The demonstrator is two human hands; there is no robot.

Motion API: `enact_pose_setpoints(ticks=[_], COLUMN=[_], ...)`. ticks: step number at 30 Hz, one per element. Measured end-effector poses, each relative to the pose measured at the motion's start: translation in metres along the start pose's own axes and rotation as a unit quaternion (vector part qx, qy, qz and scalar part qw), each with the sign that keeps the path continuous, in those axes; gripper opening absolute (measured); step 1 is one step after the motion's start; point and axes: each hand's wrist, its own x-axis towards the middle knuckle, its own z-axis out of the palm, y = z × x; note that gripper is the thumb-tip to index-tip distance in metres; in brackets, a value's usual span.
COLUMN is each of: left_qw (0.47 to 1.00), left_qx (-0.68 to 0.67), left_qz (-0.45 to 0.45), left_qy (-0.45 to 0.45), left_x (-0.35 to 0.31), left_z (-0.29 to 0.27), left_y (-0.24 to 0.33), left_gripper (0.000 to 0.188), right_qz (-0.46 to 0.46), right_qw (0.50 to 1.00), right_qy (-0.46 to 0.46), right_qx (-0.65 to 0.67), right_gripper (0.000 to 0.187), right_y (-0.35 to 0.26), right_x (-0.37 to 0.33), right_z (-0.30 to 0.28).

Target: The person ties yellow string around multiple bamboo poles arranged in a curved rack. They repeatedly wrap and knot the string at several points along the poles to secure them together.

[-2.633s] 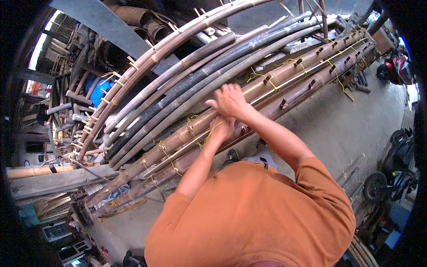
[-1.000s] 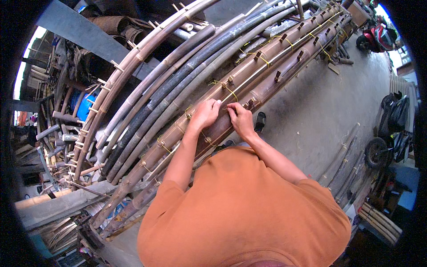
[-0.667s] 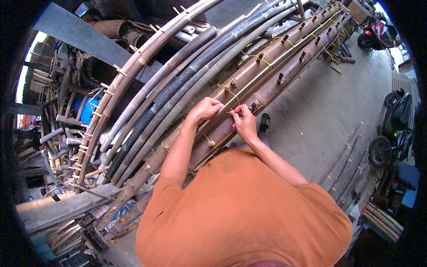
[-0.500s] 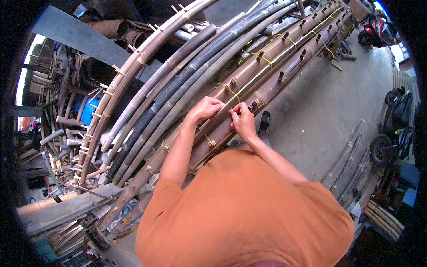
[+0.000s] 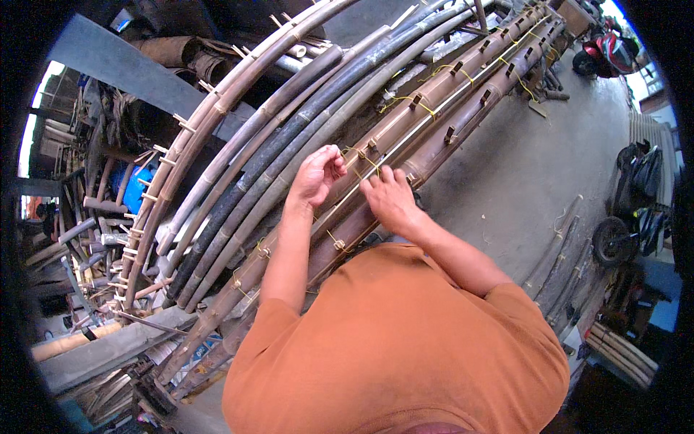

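grey floor (image 5: 549, 152) spreads beside two bamboo poles (image 5: 396, 129), long axes running lower left to upper right. yellow cord (image 5: 373, 163) lies between left hand (image 5: 319, 179), half-curled, and right hand (image 5: 394, 197), fingers bent down, nearer the lower pole; whether either grips cord, i cannot tell.

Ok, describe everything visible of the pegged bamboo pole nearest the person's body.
The nearest pegged bamboo pole is brown, glossy and jointed, slanting from lower left to upper right alongside another pole. Short wooden-looking pegs stand along it; yellow cord hangs across its far part. The right hand is over it, contact unclear; the left arm hides a stretch.
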Motion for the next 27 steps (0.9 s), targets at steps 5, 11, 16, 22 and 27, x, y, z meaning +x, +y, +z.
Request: enact_pose_setpoints(ticks=[5,11,16,22,27], left_qw=[0.855,0.876,0.765,0.711,0.696], left_qx=[0.499,0.456,0.610,0.668,0.670], left_qz=[0.110,0.148,0.093,0.053,0.087], left_qy=[0.094,0.047,0.185,0.212,0.242], left_x=[-0.003,-0.009,-0.025,-0.012,-0.010], left_z=[0.021,0.042,0.058,0.085,0.087], left_y=[0.005,-0.015,-0.041,-0.073,-0.080], left_gripper=[0.031,0.028,0.027,0.026,0.025], right_qz=[-0.063,-0.010,0.137,0.104,-0.036], right_qw=[0.994,0.971,0.675,0.724,0.965], right_qy=[0.079,0.104,0.071,-0.126,-0.236], right_qx=[0.043,0.214,0.722,0.670,0.112], right_gripper=[0.004,0.020,0.026,0.023,0.037], right_y=[0.046,0.062,0.099,0.126,0.156], right_x=[0.030,0.043,0.055,0.055,0.024], right_z=[0.000,0.006,0.001,-0.062,-0.082])
